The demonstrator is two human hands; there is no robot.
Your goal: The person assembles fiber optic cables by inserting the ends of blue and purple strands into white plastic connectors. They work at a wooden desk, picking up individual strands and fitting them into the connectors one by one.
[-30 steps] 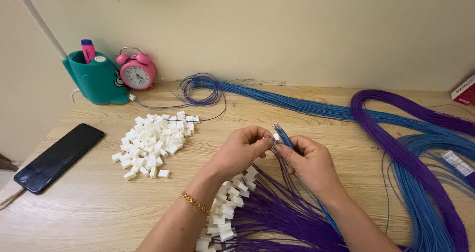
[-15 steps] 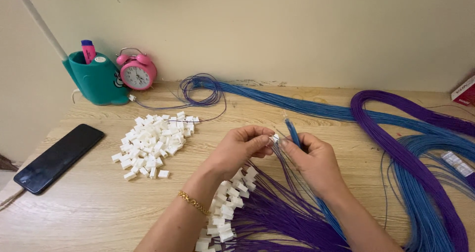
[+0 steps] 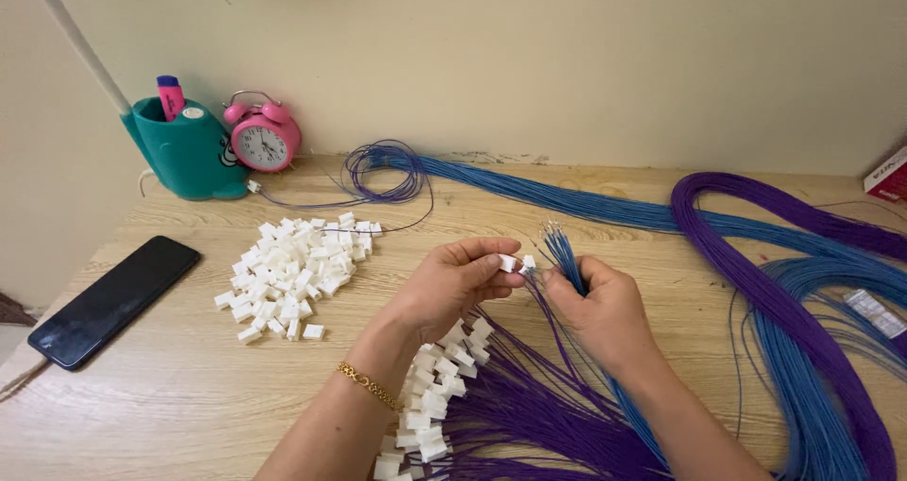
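While the wooden table (image 3: pixel 161 415) takes up the whole view, everything else is easy to place off the pink alarm clock (image 3: pixel 265 137) at the back. Two big wire looms run well to the right of the clock, one blue wire bundle (image 3: pixel 586 205) and one purple wire bundle (image 3: pixel 765 292). One teal pen holder (image 3: pixel 185 150) sits just left of the clock, and one black phone (image 3: pixel 113 298) lies nearer and further left. Below the clock there's one heap of loose white connectors (image 3: pixel 293 271), too many to count, and nearer still a row of finished purple leads (image 3: pixel 529 415) already capped in white.

Hands are down-right of the clock, meeting in the middle. Left hand (image 3: pixel 452 287) has its fingertips pinched tight on one small white connector housing (image 3: pixel 510 263). Right hand (image 3: pixel 597 309) is closed around a small bunch of blue wires (image 3: pixel 565 252), tips poking up, right beside the housing.

My take: keep the housing steady, line one metal tip square with the slot, and push straight so it doesn't bend.
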